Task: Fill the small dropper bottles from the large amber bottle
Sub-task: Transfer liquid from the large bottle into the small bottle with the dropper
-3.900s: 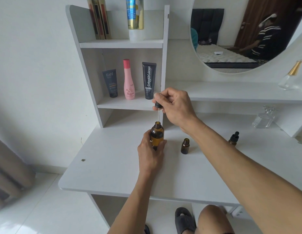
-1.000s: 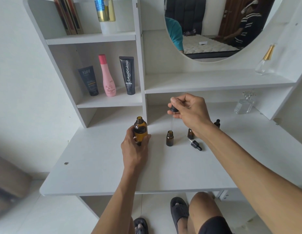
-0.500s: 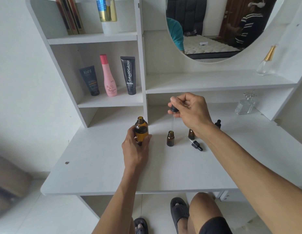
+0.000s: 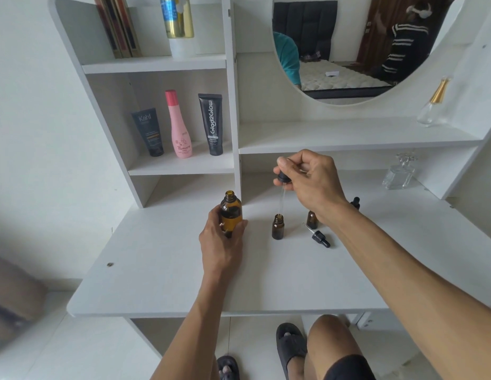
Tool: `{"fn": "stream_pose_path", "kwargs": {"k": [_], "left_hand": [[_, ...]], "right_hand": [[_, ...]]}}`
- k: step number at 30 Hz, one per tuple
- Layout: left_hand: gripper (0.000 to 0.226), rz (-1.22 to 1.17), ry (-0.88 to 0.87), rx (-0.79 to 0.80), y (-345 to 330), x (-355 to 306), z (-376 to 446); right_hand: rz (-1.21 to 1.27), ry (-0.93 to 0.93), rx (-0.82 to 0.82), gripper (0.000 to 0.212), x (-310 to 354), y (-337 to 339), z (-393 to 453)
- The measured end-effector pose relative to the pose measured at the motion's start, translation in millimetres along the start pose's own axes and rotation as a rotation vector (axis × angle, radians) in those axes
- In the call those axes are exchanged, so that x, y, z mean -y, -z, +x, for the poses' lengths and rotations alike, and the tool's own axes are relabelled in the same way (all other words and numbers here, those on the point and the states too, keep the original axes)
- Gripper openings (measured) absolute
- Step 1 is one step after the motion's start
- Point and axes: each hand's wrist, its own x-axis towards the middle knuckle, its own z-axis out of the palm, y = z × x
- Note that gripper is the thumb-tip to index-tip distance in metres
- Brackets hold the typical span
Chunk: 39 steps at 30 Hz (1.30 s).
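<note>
Nearest to me I see a bare knee point(image 4: 329, 329) and two dark slippers point(image 4: 289, 342) on a pale tiled floor point(image 4: 82, 349), just under the front edge of the white desk point(image 4: 162, 272). Both of my forearms reach out across that desk top. My left hand point(image 4: 221, 242) is wrapped round the lower part of the large amber bottle point(image 4: 231, 212), which stands upright and uncapped on the desk, about half full. To the right of it stands a small dropper bottle point(image 4: 278, 227), open, and my right hand point(image 4: 311, 181) hovers above it, fingers curled, pinching the black bulb of a dropper point(image 4: 282, 187); the glass tube hangs straight down with its tip at the bottle's mouth. Just beside that bottle a loose dropper cap point(image 4: 319, 238) lies on its side. A second small bottle point(image 4: 312, 219) stands behind my right wrist, partly hidden, and a capped small bottle point(image 4: 355, 202) peeks out farther back. Farther on, the shelf unit point(image 4: 181, 165) holds a dark tube point(image 4: 149, 133), a pink bottle point(image 4: 180, 126) and a black tube point(image 4: 212, 124). On the right sit two clear perfume bottles point(image 4: 399, 174), one under the long shelf and one on it, below a round mirror point(image 4: 348, 45).
</note>
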Motion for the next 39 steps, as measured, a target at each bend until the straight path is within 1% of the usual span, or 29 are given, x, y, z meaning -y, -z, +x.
{"fn": "stream_pose_path", "kwargs": {"k": [3, 7, 11, 14, 21, 30, 39], "left_hand": [[0.039, -0.003, -0.006, -0.001, 0, 0, 0], [0.037, -0.005, -0.006, 0.004, 0, -1, 0], [0.037, 0.000, -0.009, 0.002, 0, 2, 1], [0.037, -0.001, -0.015, 0.003, -1, 3, 1], [0.040, -0.003, -0.038, 0.010, -2, 5, 2], [0.042, 0.006, -0.048, 0.011, -1, 7, 3], [0.043, 0.020, -0.045, 0.011, 0, 4, 3]], "right_hand": [[-0.005, -0.002, 0.010, 0.018, 1, 1, 0], [0.059, 0.036, 0.011, 0.013, 15, -4, 0], [0.180, 0.056, 0.006, 0.016, 36, -26, 7], [0.223, 0.066, 0.025, 0.018, 48, -47, 11], [0.172, 0.082, 0.069, 0.012, 47, -73, 17], [0.025, 0.085, 0.096, 0.017, 35, -82, 18], [-0.016, 0.115, 0.103, 0.020, 36, -84, 16]]}}
